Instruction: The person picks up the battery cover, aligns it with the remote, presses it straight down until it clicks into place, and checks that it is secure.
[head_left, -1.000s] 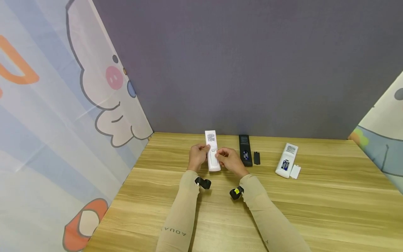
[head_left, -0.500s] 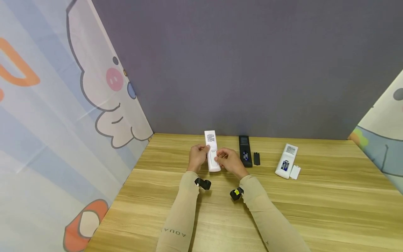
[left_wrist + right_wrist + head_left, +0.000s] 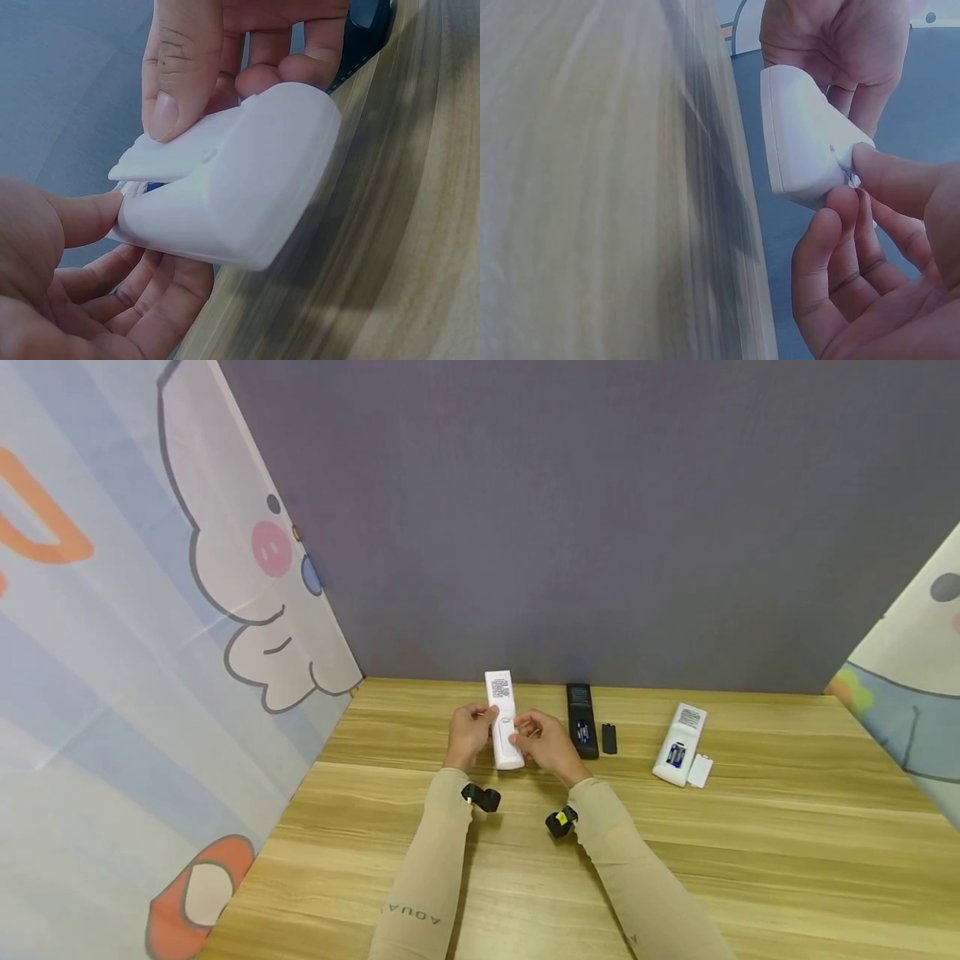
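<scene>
We see the left hand (image 3: 468, 735) gripping the white remote (image 3: 501, 693) above the wooden table (image 3: 517, 893) while the right hand (image 3: 552, 747) pinches its tilted battery cover (image 3: 180, 156), only a blue sliver (image 3: 154, 186) showing beneath, the rest hidden.

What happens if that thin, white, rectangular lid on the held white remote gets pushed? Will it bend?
The thin, white, rectangular lid is probably stiff: it looks straight with one end lifted. It's likely light, because it looks thin. It might slip, since its surface looks smooth.
</scene>
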`<action>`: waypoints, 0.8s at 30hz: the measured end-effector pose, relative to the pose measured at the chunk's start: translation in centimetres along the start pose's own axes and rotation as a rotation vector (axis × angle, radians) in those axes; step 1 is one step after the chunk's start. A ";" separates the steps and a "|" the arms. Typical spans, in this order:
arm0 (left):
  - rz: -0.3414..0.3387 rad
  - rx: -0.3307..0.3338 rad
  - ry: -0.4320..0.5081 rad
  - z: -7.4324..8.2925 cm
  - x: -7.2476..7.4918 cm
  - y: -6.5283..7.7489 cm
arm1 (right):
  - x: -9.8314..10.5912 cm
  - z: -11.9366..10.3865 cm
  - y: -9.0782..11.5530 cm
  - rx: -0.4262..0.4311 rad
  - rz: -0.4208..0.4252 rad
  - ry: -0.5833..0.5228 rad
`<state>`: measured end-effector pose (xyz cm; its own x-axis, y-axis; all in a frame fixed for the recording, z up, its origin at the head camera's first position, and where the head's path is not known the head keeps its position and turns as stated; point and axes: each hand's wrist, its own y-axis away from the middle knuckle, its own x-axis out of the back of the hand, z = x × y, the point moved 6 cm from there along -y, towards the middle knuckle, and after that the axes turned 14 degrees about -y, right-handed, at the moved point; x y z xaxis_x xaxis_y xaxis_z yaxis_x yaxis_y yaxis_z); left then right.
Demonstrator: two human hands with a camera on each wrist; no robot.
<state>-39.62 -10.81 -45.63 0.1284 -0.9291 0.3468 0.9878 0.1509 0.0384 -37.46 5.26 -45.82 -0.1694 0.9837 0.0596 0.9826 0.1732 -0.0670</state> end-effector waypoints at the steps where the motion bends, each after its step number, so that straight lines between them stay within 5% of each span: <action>1: -0.001 0.000 -0.001 0.0 0.0 0.0 | 0.0 0.0 0.0 0.003 0.001 -0.001; 24: -0.004 0.004 -0.017 -0.1 0.2 -0.1 | -0.2 -0.1 0.0 0.042 0.022 0.017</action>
<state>-39.65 -11.04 -45.66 0.1226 -0.9240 0.3623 0.9880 0.1480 0.0433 -37.44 5.09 -45.72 -0.1458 0.9865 0.0744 0.9819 0.1535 -0.1106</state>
